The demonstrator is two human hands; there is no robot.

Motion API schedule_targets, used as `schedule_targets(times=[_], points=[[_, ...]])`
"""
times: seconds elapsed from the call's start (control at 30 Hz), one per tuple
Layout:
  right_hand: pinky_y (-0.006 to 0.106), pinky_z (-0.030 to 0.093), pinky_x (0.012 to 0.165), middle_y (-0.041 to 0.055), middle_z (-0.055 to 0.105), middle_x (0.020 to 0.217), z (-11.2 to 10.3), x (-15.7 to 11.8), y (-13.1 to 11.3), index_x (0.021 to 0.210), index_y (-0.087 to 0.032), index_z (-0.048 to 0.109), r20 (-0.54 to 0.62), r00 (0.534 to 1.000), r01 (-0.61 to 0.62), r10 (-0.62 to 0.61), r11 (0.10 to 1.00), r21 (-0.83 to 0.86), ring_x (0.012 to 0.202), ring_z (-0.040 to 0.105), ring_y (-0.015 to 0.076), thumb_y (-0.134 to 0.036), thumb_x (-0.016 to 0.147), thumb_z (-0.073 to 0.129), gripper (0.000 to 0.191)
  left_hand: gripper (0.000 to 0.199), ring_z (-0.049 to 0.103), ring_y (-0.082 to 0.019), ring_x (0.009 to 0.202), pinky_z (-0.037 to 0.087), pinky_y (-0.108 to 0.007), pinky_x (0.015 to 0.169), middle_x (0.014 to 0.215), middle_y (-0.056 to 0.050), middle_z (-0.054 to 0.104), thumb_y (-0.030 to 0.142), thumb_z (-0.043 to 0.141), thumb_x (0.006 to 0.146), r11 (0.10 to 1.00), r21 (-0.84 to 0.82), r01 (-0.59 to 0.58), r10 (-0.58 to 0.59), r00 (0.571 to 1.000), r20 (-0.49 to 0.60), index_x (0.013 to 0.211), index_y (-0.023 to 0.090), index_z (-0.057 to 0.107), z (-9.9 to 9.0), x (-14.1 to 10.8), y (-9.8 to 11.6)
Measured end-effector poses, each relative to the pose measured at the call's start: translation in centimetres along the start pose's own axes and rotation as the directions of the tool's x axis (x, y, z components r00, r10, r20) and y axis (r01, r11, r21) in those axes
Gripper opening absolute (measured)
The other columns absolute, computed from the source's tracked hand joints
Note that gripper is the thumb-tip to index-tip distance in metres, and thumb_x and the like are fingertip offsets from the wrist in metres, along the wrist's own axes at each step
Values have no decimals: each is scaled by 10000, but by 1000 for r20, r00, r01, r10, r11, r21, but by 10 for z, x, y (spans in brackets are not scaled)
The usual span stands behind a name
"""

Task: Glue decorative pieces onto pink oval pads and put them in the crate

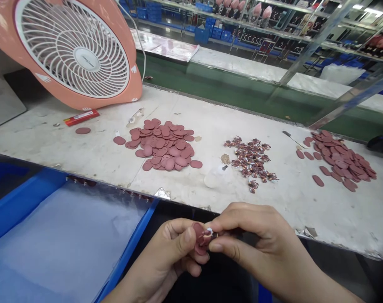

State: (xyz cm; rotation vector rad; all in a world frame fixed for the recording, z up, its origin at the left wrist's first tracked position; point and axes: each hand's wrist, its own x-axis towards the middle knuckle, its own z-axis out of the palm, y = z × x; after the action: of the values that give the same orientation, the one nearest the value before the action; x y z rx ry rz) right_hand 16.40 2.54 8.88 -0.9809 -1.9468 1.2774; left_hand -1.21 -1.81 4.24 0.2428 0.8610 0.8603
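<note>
Before a scuffed white workbench [305,206], left hand [170,252] and right hand [260,240] pinch small maroon pieces [204,239].

Blue crates [221,33], long racks [273,32] and what looks like a conveyor [210,88] suggest a factory.

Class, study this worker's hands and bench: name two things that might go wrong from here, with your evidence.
1. The small brown piece and maroon oval might drop: the left hand and right hand hold them by the fingers, in front of the bench edge.
2. If switched on, the fan might shift loose ovals nearby; whether it runs is unclear.
</note>
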Motion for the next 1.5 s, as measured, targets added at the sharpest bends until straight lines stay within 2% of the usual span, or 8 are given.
schedule_targets(times=[0.13,0.3,0.6,0.83,1.0,1.13,1.3,1.5], points=[[134,492,664,-74,734,766,0,3,-2,978,-314,737,1,1000,12,-12,1000,-11,675,653,63,-115,825,736,251,329,545,-62,522,454,-115,464,584,3,621,480,831,647,1000,3,-7,7,1000,13,673,160,759,-5,3,-4],[91,475,693,-53,725,764,-1,5,-5,922,-220,732,27,999,39,-37,998,-50,697,645,37,-95,825,732,158,318,504,-45,484,445,-107,460,571,2,619,470,823,665,1000,-23,-17,17,999,31,664,158,758,-7,5,-5],[130,492,687,0,720,747,2,7,-7,895,-133,718,43,990,138,-134,982,-126,691,650,66,-67,831,699,94,333,502,-53,525,419,-102,457,607,-9,614,475,814,677,998,-56,-26,30,997,71,715,148,767,-12,6,-8],[142,512,687,5,719,755,3,5,-7,884,-143,700,64,986,160,-152,977,-138,698,665,79,-65,839,689,91,334,457,-37,474,403,-101,442,554,12,583,487,819,660,998,-49,-29,32,997,65,686,157,770,-9,5,-6],[156,535,685,29,720,786,4,-1,-7,932,-147,684,82,970,239,-228,952,-192,696,671,99,-86,845,698,107,327,509,-54,483,402,-118,442,555,4,623,474,869,575,998,-53,-20,24,997,74,643,173,762,-2,-2,1],[152,546,657,37,710,793,6,-7,-2,959,-148,681,45,954,299,-297,930,-214,670,662,102,-91,826,721,150,301,497,-54,475,392,-123,439,558,4,628,460,862,598,999,-34,-41,43,995,90,660,181,770,-2,-4,-1],[175,558,676,42,712,793,6,-6,-2,959,-156,668,86,966,258,-244,935,-242,683,672,114,-87,838,704,144,302,461,-49,461,349,-123,413,544,10,603,473,850,610,998,-32,-52,55,993,104,654,185,769,-4,-2,-4],[150,551,709,42,719,786,4,-3,-4,925,-148,669,40,967,255,-253,941,-224,702,686,102,-85,838,704,113,295,448,-46,460,326,-125,411,541,11,595,458,856,609,997,-58,-49,55,993,106,648,181,766,-5,1,-3]])
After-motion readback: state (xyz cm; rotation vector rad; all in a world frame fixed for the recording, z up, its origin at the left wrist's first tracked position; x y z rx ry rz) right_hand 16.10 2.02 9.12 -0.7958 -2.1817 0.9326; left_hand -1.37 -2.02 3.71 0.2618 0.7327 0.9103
